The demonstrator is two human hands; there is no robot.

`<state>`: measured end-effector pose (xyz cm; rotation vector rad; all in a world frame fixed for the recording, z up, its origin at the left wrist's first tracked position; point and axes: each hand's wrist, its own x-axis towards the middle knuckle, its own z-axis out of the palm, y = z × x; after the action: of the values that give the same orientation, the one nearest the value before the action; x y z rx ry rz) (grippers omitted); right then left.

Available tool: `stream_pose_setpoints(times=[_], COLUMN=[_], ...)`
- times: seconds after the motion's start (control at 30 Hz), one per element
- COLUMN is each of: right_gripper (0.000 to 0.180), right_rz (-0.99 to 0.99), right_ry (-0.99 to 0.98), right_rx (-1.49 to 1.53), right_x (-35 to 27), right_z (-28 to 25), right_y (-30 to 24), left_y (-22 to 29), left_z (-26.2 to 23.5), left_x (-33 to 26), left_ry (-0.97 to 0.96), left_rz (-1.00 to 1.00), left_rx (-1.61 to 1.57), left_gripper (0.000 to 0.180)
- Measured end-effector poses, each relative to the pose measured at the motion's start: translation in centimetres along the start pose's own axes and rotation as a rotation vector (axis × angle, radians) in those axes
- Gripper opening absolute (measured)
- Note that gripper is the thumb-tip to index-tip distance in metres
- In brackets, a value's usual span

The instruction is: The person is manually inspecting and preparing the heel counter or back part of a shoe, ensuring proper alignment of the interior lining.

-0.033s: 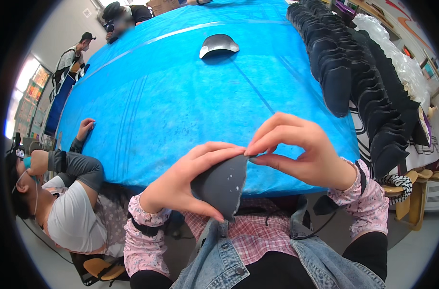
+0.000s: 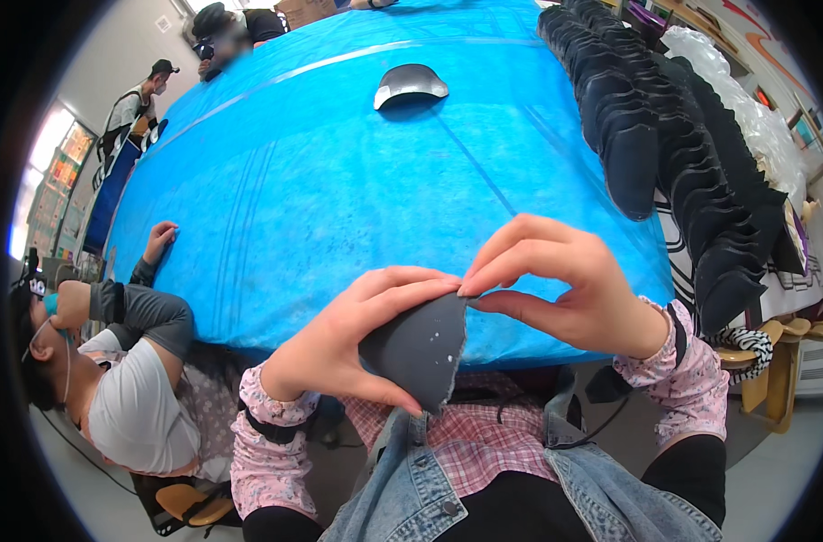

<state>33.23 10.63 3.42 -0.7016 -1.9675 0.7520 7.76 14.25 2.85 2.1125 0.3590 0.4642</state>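
My left hand is wrapped round a dark grey curved piece, shaped like a cap visor, with several small white specks and a rough pale edge facing right. Its fingers lie along the top and the thumb presses underneath. My right hand pinches the upper right corner of this piece between thumb and fingertips; whether a thread or scrap is in the pinch is too small to tell. Both hands are held just above the near edge of the blue-covered table. Another dark curved piece with a pale rim lies farther back.
Long nested rows of dark curved pieces line the table's right side, beside clear plastic wrapping. A co-worker sits close on my left, one hand resting on the table edge. Other people are at the far left. Wooden stools stand at the right.
Both hands and the grey piece have shifted very slightly, the right fingertips a touch lower. The grip looks the same.
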Motion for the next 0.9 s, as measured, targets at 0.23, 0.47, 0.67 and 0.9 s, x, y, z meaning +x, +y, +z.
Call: stream_pose_setpoints(times=[0.23,0.47,0.67,0.9], right_gripper=[0.016,0.021,0.021,0.014], right_rz=[-0.113,-0.12,-0.2,0.143], right_ry=[0.069,0.146,0.259,0.261], right_rx=[-0.21,-0.338,-0.446,-0.086], right_x=[-0.1,-0.5,-0.1,-0.7], right_z=[0.6,1.0,1.8,2.4], right_y=[0.0,0.0,0.1,0.3], left_y=[0.2,-1.0,-1.7,-0.6], left_z=[-0.1,0.4,1.3,2.6], left_x=[0.2,-0.3,-0.6,0.3], left_ry=[0.012,-0.022,0.051,0.414], left_rz=[0.045,-0.038,-0.096,0.054], left_rx=[0.233,-0.188,-0.386,0.444], left_gripper=[0.094,0.105,0.107,0.087])
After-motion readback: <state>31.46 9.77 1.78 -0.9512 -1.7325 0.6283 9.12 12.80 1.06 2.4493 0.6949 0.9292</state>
